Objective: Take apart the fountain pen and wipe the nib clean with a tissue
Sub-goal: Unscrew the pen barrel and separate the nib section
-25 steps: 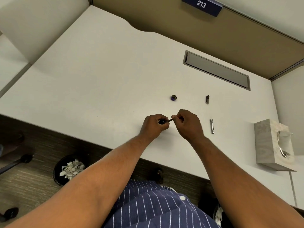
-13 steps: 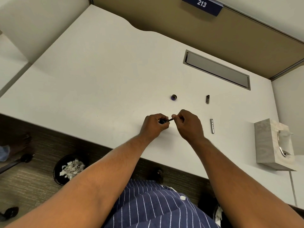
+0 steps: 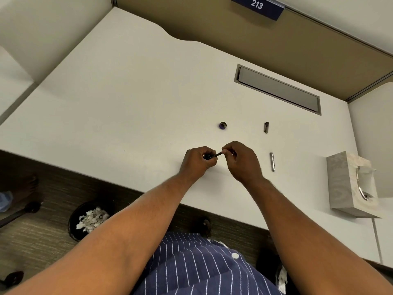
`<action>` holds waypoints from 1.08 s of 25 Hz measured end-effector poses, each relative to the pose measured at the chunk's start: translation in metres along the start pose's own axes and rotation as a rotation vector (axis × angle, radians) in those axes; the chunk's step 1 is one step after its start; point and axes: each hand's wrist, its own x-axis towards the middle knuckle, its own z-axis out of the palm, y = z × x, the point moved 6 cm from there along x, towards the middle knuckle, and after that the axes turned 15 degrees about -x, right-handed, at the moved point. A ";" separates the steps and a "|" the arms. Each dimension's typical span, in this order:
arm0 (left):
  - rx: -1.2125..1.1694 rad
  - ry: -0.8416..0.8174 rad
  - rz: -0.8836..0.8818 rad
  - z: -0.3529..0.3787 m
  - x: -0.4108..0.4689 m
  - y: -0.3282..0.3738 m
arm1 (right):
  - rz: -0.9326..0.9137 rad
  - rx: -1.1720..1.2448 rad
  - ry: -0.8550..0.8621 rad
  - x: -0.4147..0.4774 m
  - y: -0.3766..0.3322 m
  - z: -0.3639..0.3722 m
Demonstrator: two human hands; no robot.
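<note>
Seen from the head camera, a person in a striped blue shirt (image 3: 197, 267) works over a white desk (image 3: 127, 99). The left hand (image 3: 198, 160) is curled closed around the dark pen section (image 3: 209, 156), while the right hand (image 3: 242, 160) pinches the thin end that sticks out between them, both just above the desk's near edge. On the desk beyond lie a small purple-ringed cap piece (image 3: 222, 125), a short dark part (image 3: 266, 127) and a silver barrel (image 3: 272, 161). A tissue box (image 3: 340, 182) stands well off to the right; a bin of crumpled tissues (image 3: 89, 219) sits on the floor
</note>
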 end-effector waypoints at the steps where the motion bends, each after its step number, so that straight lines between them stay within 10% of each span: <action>1: -0.004 0.003 -0.002 0.000 0.000 0.000 | 0.019 -0.016 -0.006 0.001 0.001 0.001; 27: 0.127 -0.067 -0.002 0.006 0.002 0.030 | 0.016 0.100 0.168 -0.001 0.018 -0.021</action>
